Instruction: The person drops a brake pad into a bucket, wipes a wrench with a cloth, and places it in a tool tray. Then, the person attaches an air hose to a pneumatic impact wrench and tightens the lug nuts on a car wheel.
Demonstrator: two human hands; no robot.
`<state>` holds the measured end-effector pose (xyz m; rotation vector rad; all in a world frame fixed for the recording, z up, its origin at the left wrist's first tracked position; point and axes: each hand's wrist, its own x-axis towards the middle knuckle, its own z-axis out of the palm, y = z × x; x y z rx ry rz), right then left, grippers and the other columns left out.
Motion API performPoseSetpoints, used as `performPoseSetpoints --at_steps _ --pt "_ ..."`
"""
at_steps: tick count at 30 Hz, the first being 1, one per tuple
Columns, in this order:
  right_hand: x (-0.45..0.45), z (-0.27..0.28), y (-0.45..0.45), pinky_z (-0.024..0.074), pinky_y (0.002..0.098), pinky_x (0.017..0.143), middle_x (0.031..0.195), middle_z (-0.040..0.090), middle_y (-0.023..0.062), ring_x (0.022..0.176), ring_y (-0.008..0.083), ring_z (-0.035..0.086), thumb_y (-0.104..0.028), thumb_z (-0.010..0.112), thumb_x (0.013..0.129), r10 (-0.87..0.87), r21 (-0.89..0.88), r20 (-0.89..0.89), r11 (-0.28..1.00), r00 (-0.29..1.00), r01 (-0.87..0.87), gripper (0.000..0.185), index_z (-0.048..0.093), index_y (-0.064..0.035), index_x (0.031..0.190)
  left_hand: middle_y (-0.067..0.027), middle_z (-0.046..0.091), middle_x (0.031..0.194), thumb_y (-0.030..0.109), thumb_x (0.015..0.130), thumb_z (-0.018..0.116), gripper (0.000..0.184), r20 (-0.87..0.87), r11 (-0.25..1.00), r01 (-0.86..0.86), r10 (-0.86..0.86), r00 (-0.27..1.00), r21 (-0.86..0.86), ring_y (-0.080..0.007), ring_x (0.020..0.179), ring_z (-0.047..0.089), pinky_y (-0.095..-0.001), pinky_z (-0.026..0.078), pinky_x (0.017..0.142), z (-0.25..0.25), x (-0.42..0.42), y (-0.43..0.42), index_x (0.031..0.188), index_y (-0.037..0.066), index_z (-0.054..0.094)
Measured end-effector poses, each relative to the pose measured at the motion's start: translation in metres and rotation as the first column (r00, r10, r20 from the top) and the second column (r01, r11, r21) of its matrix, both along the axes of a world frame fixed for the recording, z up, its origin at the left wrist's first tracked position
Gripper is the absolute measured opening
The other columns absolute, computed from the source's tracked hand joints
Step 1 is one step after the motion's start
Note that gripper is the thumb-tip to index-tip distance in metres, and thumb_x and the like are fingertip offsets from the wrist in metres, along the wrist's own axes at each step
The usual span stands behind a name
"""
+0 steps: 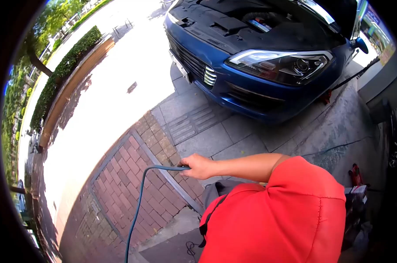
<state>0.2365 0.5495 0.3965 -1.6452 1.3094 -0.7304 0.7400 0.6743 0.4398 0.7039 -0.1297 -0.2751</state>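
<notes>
My right hand [197, 167] is closed around the end of a thin blue-green hose [141, 193]. From the fist the hose runs left, bends, and drops out of view at the bottom edge. Whatever is at the hose's end is hidden inside my fingers. My right arm stretches out from a red sleeve, above a brick-paved panel [139, 188] in the ground. The front of a blue car [251, 103] with its hood raised stands beyond the hand, apart from it. My left hand is out of the picture.
The car's headlight [290, 65] and engine bay [233, 26] face me. A grated drain cover [192, 125] lies before the bumper. A planter with a hedge [67, 70] borders the sunlit pavement at left. A red jack-like object [355, 175] and a box stand at right.
</notes>
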Motion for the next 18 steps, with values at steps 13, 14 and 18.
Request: performPoseSetpoints --at_steps 13,14,18 --pt "0.239 -0.066 -0.334 0.0463 0.0352 0.069 0.082 0.063 0.0170 0.078 0.0271 0.061 -0.026 0.062 0.076 -0.117 0.067 0.126 0.992 0.985 0.109 0.037 0.059 0.0025 0.100 -0.0063 0.042 0.074 0.030 0.086 0.051 0.024 -0.027 0.786 0.614 -0.617 0.786 -0.077 -0.0174 0.061 0.045 -0.0321 0.043 0.057 -0.050 0.149 -0.553 0.093 0.007 0.049" --pt "0.251 -0.061 -0.359 0.0465 0.0352 0.070 0.084 0.063 0.0169 0.079 0.0267 0.061 -0.026 0.062 0.077 -0.154 0.089 0.161 0.986 0.975 0.141 0.038 0.058 0.0030 0.101 -0.0063 0.042 0.075 0.030 0.086 0.051 0.024 -0.030 0.755 0.650 -0.654 0.756 -0.086 -0.0174 0.062 0.045 -0.0319 0.043 0.058 -0.047 0.153 -0.594 0.093 0.007 0.049" --pt "0.277 -0.044 -0.451 0.0467 0.0344 0.071 0.088 0.063 0.0170 0.081 0.0251 0.061 -0.027 0.062 0.077 -0.215 0.157 0.151 0.969 0.965 0.191 0.040 0.057 0.0038 0.103 -0.0066 0.042 0.076 0.028 0.086 0.051 0.023 -0.030 0.625 0.777 -0.780 0.625 -0.073 -0.0172 0.062 0.045 -0.0309 0.042 0.058 -0.038 0.145 -0.749 0.094 0.006 0.047"
